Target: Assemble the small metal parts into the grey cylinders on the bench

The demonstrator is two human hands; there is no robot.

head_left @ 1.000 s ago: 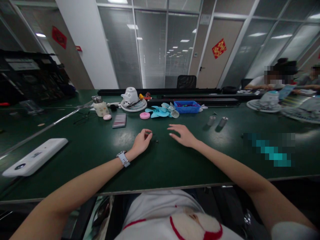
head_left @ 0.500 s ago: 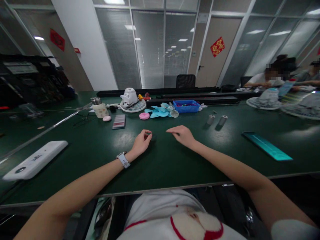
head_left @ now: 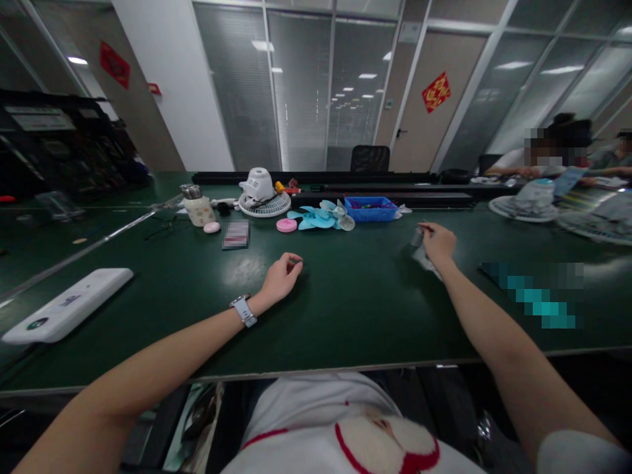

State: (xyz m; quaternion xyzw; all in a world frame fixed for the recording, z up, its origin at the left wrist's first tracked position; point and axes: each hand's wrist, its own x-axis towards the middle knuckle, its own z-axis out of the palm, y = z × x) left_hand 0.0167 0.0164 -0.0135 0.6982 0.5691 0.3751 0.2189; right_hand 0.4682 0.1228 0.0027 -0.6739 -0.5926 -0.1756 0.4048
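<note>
My left hand (head_left: 283, 275) rests on the green tabletop, a watch on its wrist. Its fingers are loosely curled, with a gap between thumb and fingers and nothing held. Farther right, my right hand (head_left: 439, 243) reaches forward, fingertips closed around the top of a small grey metal cylinder (head_left: 417, 237). The cylinder's lower part shows below the fingers. Behind the hand, a second such cylinder is not visible now. Between the hands lies bare dark-green table (head_left: 345, 296).
At the back stand a white fan part (head_left: 259, 186), light-blue fan blades (head_left: 320, 216), a pink disc (head_left: 286, 226) and a blue basket (head_left: 370, 214). A jar (head_left: 199, 209) is at back left. A long white device (head_left: 72, 306) lies left, a teal phone-like slab (head_left: 538, 299) right. People sit far right.
My right hand has moved right and forward, from the middle of the table to the metal cylinders, and closed at one. My left hand has stayed nearly still.
</note>
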